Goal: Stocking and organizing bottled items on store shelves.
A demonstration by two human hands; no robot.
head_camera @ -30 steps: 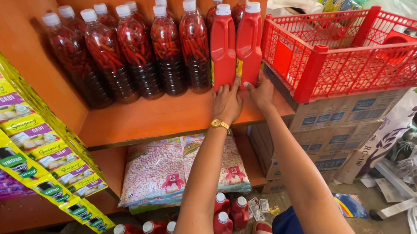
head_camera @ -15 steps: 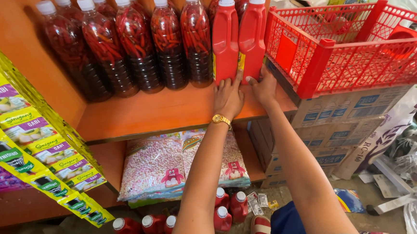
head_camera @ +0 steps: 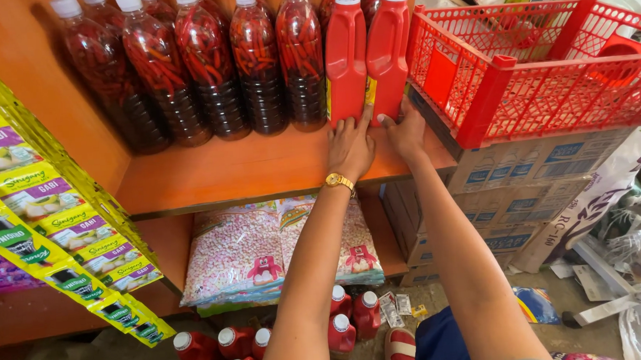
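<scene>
Reaching up to an orange shelf [head_camera: 246, 173], both hands touch two red bottles. The left hand [head_camera: 350, 147] lies flat on the shelf with its fingers spread, and its fingertips press on the bottom of the left red bottle [head_camera: 345, 56]. A gold watch [head_camera: 339, 180] sits on that wrist. The right hand [head_camera: 406, 132] is just beside it, and its fingers rest on the bottom of the right red bottle [head_camera: 388, 50]. Neither hand is wrapped around a bottle; they only push on the fronts with loose, open fingers.

Both red bottles stand upright, side by side and touching, at the right end of the shelf. They have white caps. To their left stands a row of clear bottles [head_camera: 210, 68] full of red chillies and dark liquid, also with white caps.

A red plastic basket [head_camera: 544, 85] sits right of the red bottles on a stack of cardboard boxes [head_camera: 528, 182]. Strips of yellow packets [head_camera: 49, 226] hang down on the left. Under the shelf lie bags of small pink and white bits [head_camera: 243, 255]. More red bottles [head_camera: 234, 348] stand on the floor below.
</scene>
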